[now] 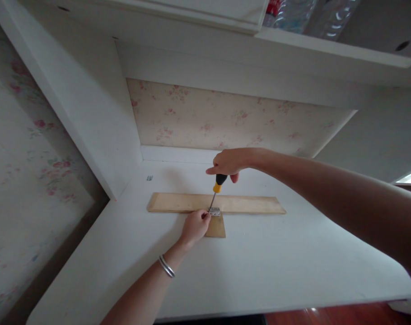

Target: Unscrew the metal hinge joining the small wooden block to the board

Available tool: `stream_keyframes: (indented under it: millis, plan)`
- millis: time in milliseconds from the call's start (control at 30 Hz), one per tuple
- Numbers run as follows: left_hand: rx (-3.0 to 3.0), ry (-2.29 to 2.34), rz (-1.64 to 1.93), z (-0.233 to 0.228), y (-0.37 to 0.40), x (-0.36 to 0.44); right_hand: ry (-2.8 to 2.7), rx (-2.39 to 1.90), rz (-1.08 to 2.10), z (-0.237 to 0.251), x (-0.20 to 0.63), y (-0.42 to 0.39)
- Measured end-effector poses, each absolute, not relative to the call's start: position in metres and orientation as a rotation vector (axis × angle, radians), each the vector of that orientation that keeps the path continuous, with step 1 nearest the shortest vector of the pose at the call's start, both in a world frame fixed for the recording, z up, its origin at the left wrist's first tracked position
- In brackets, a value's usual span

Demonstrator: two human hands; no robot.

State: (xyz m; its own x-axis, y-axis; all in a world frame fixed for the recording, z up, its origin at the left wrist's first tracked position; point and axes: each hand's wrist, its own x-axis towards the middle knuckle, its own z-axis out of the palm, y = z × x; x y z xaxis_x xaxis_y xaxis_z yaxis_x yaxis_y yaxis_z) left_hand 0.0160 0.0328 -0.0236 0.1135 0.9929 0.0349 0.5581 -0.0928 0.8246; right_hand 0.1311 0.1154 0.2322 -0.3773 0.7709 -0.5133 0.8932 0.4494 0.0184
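My right hand (230, 163) is wrapped round the black and yellow handle of a screwdriver (217, 186). The screwdriver leans slightly, its shaft running down to a small metal hinge (214, 211). That hinge lies where a long wooden board (249, 204) meets a short wooden piece (216, 227) in front of it. Close by the screwdriver's tip, my left hand (196, 224) is closed, thumb and finger pinched at the hinge's left edge. Whatever sits between those fingertips is too small to make out. A silver bangle circles the left wrist.
Both wooden pieces lie on a white desktop (259, 266). A white side panel (90, 99) rises at the left, and a cabinet (198, 13) overhangs the back. Clear plastic bottles (293, 16) stand on the upper shelf. Floral wallpaper (205, 117) covers the back wall.
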Motion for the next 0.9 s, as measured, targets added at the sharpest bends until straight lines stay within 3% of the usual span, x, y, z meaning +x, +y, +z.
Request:
stream_keyframes:
  millis: [200,400,600,767,900]
  plan:
    - [1.733,1.513,0.824,-0.026,0.034,0.016,2.586,1.075,-0.280,0.228,0.132,0.117]
    - [1.727,1.494,0.844,-0.028,0.035,0.016,2.257,1.381,-0.363,0.226,0.128,0.119]
    - [1.699,1.479,0.854,-0.031,0.037,0.017,2.557,1.057,-0.264,0.229,0.137,0.119]
    - [1.682,1.464,0.857,-0.029,0.036,0.017,2.316,1.337,-0.399,0.228,0.139,0.118]
    - [1.687,1.479,0.840,-0.028,0.035,0.017,2.445,1.201,-0.411,0.231,0.139,0.116]
